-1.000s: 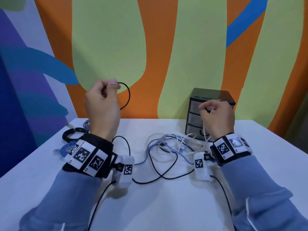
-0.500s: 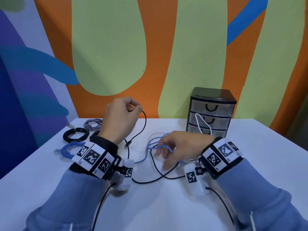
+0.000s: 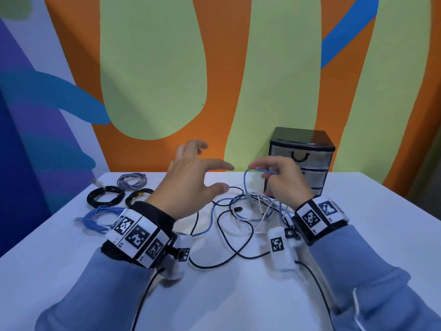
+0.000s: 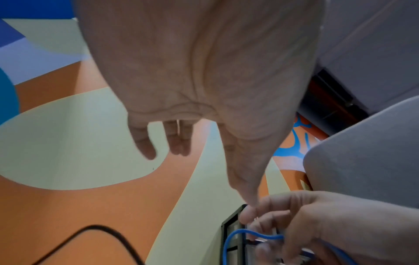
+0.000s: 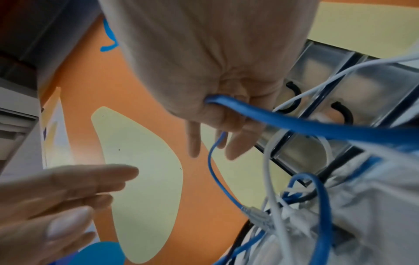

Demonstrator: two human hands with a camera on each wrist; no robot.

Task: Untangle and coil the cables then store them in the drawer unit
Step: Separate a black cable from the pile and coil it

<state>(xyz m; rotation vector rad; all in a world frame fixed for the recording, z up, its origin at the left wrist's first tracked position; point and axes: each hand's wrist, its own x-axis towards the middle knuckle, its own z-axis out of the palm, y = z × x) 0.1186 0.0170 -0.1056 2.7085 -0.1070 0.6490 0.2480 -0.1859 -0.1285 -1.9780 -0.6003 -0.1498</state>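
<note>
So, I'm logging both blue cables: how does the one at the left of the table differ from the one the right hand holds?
The left blue cable lies coiled on the table, untouched; the held blue cable is uncoiled, pinched by the right hand and raised. The left one sits apart beside other coils; the held one runs down into the tangle. Both are blue.

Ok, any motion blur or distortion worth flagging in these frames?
Head view: left hand smeared at the fingertips, cables on the table sharp. Left wrist view: fingers blurred, wall strongly warped. Right wrist view: blue cable in the right hand streaked, drawer unit soft.
</note>
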